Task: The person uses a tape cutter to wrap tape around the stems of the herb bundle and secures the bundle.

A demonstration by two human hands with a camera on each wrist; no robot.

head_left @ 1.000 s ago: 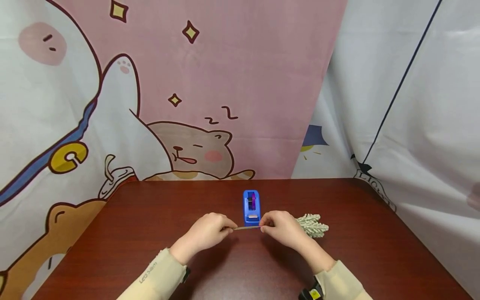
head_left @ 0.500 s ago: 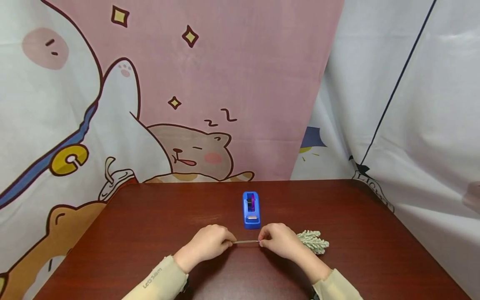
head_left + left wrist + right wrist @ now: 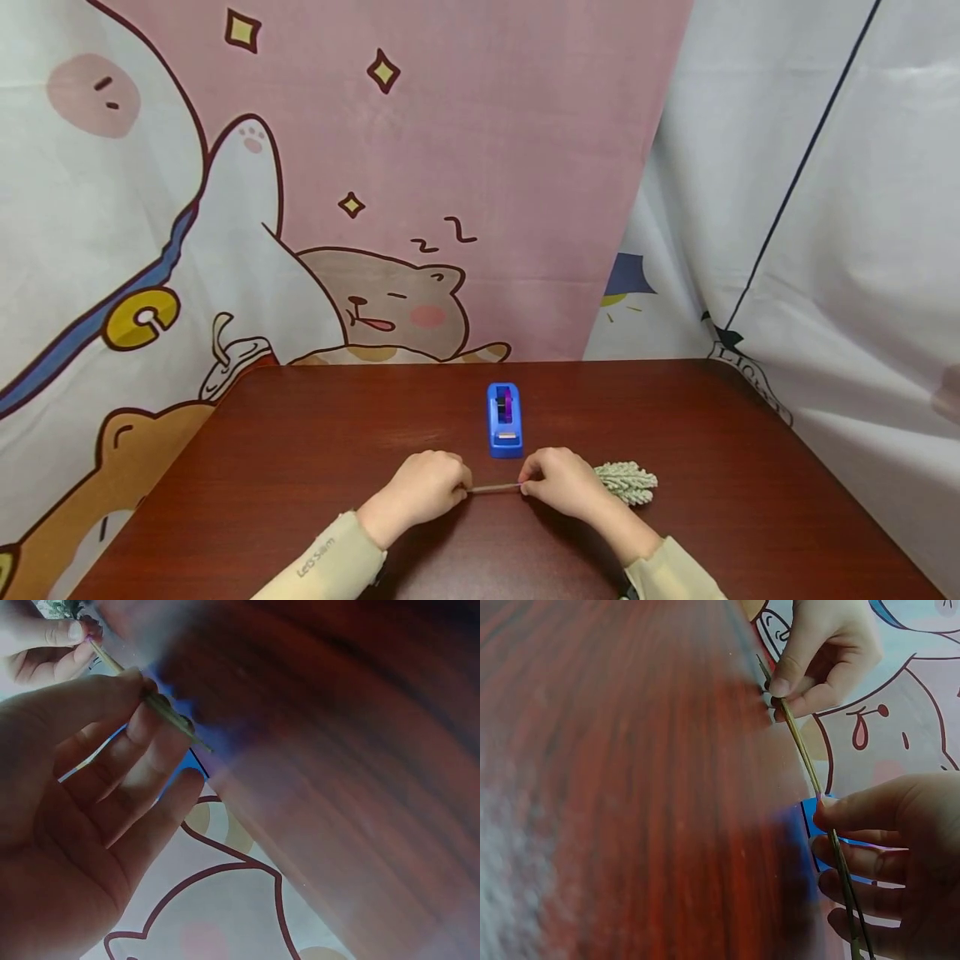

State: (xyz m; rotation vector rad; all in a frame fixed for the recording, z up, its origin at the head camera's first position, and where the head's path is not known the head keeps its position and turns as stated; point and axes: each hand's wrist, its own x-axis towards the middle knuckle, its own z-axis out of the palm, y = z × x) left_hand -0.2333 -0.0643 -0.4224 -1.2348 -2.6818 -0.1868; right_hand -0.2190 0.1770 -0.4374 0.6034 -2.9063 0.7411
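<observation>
My left hand (image 3: pixel 423 493) and right hand (image 3: pixel 562 487) hold a sprig with thin greenish-brown stems (image 3: pixel 493 489) low over the table. The left thumb and fingers pinch the stems near their free end, which pokes out past the fingertips in the left wrist view. Right thumb and index finger pinch farther along, where a small purple bit (image 3: pixel 821 799) shows at the fingertips. Beyond the right hand spreads the pale green, bushy head (image 3: pixel 628 483) of the sprig. Part of the stems is hidden behind the right hand in the head view.
A blue tape dispenser (image 3: pixel 506 451) with a purple roll (image 3: pixel 507 406) stands just beyond the hands. All lies on a dark red-brown wooden table (image 3: pixel 337 425). A cartoon-printed cloth (image 3: pixel 540 208) hangs behind the far edge, and a white cloth (image 3: pixel 840 250) on the right.
Both hands have come nearer the body with the sprig, away from the tape dispenser. Lately the left hand has shifted slightly along the stems; the right hand has hardly moved since.
</observation>
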